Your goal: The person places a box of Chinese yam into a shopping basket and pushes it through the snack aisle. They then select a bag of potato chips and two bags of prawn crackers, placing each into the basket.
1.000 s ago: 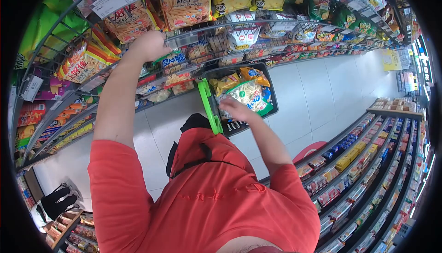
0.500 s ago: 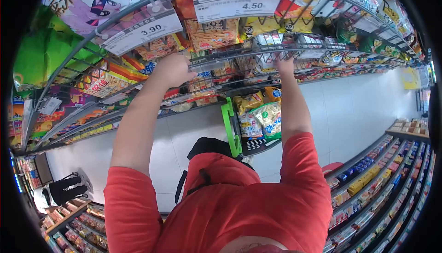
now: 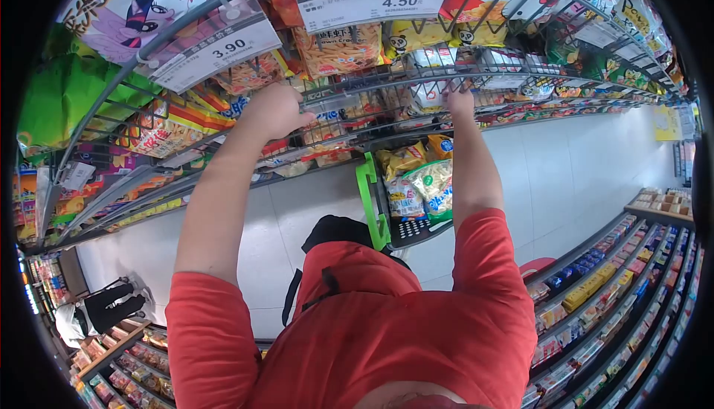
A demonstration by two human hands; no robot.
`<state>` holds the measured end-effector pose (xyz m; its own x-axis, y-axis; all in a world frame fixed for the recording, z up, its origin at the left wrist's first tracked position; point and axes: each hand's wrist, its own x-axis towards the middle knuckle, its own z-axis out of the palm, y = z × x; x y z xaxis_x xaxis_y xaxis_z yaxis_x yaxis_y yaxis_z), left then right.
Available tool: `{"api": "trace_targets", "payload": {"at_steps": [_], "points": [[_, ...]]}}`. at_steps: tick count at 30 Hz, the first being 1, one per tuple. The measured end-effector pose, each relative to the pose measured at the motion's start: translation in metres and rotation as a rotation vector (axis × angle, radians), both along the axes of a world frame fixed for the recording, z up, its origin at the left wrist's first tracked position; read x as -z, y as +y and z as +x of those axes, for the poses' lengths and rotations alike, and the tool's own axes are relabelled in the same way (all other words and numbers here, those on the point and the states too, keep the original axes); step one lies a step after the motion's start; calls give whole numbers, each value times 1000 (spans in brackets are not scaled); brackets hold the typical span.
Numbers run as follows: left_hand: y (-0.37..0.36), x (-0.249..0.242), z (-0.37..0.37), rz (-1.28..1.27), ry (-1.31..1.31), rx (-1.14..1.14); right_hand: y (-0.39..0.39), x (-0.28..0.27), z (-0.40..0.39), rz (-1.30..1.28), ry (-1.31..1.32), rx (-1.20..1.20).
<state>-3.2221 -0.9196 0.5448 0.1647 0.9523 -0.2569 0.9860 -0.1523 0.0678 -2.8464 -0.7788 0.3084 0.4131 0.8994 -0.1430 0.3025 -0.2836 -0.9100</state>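
Note:
My left hand (image 3: pixel 274 111) reaches over the wire rail of a snack shelf (image 3: pixel 349 91), beneath the 3.90 price tag (image 3: pixel 223 48). Its fingers curl away from me and the thumb points right; whatever they grip is hidden. Bagged snacks lie around it, with a prawn cracker bag (image 3: pixel 338 50) above and to the right. My right hand (image 3: pixel 460 101) is at the same rail farther right, beside a white packet (image 3: pixel 431 95). Most of its fingers are hidden, so its grip does not show. Yellow panda-print bags (image 3: pixel 420 36) sit just above.
A dark basket with a green handle (image 3: pixel 366 197) holds several snack bags (image 3: pixel 433 178) below my right forearm. Stocked shelves (image 3: pixel 617 290) stand at the lower right. Pale floor tiles (image 3: pixel 312 197) run between the shelves. Another person (image 3: pixel 104 310) is at the far lower left.
The view has shifted slightly, with the shelf and tags a little farther left and up. Both hands stay at almost the same places on the shelf.

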Motion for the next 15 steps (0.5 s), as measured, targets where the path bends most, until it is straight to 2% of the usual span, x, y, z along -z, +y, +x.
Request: {"api": "trace_targets", "payload": {"at_steps": [2, 3, 5, 9, 11, 13, 15], "points": [[1, -2, 1, -42, 23, -10, 9, 19, 9, 14, 230, -91], [2, 0, 0, -40, 22, -9, 8, 21, 10, 16, 229, -91], [1, 3, -2, 6, 6, 16, -5, 12, 6, 120, 54, -105], [-2, -5, 4, -38, 9, -30, -15, 23, 9, 210, -25, -134], [-2, -6, 4, -30, 1, -52, -42, 0, -1, 320, -104, -151], [-2, -3, 3, -26, 0, -53, -70, -8, -11, 348, -40, -137], [-1, -1, 1, -21, -4, -56, -113, -22, -18, 434, -201, -22]]}}
